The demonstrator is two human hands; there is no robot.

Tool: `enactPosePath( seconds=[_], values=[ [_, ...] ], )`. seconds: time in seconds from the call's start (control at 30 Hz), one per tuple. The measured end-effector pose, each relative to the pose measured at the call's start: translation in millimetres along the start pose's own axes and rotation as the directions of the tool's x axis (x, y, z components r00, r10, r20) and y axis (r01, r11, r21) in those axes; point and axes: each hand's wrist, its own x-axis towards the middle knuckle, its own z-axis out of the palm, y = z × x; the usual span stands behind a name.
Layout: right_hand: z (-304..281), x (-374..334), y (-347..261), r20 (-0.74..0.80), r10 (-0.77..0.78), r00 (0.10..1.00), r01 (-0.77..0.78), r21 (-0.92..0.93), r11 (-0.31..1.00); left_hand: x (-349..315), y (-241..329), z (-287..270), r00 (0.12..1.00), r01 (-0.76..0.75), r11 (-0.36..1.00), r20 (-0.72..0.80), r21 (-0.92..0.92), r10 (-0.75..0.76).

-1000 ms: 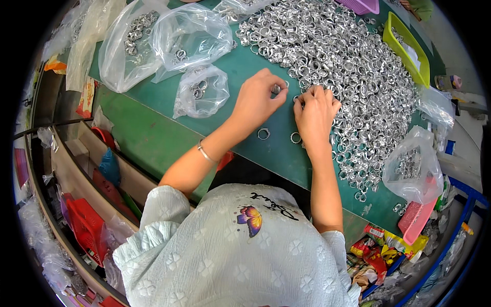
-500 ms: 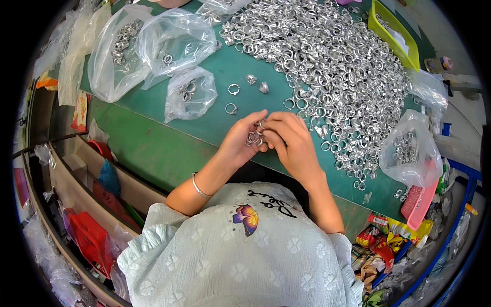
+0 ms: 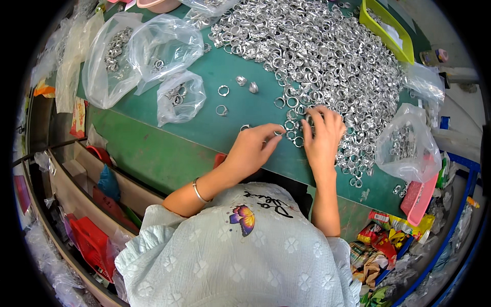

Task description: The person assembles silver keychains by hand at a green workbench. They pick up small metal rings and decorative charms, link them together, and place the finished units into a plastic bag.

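Green tabletop (image 3: 261, 110), gap between hands (image 3: 253, 149), right one (image 3: 324, 137) at ring pile (image 3: 335, 61) edge

Under the fingers (image 3: 317, 116) and well beyond them spreads a dark green counter (image 3: 222, 133), its near edge slanting past just below the left ones. Nearer and to their left lies a scuffed, paler green surface (image 3: 148, 135), floor or lower board, unclear which. Well apart from the fingers, farther left, stands a beige-brown compartment unit (image 3: 130, 179) with a shadowed interior. Far to their right, low down, run the bars of a blue metal frame (image 3: 463, 161); above it, a pale grey expanse (image 3: 460, 51) could be wall or floor. Bright light covers the counter
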Motion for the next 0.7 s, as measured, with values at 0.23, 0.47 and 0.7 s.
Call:
enactPosePath(
  seconds=[0.23,0.47,0.7],
  values=[
    [-14,-1,-1,0.069,-0.007,0.998,0.017,-0.145,0.989,25,-3,-11,0.985,-0.17,0.725,0.108,0.668,0.132],
    [1,13,-5,0.01,-0.02,1.0,0.021,-0.144,0.989,64,-5,3,0.973,-0.221,0.694,0.102,0.685,0.209],
    [-1,15,0,-0.041,-0.017,0.999,0.021,0.108,0.994,63,-3,-26,0.996,-0.076,0.781,0.012,0.62,0.088]
  ],
)
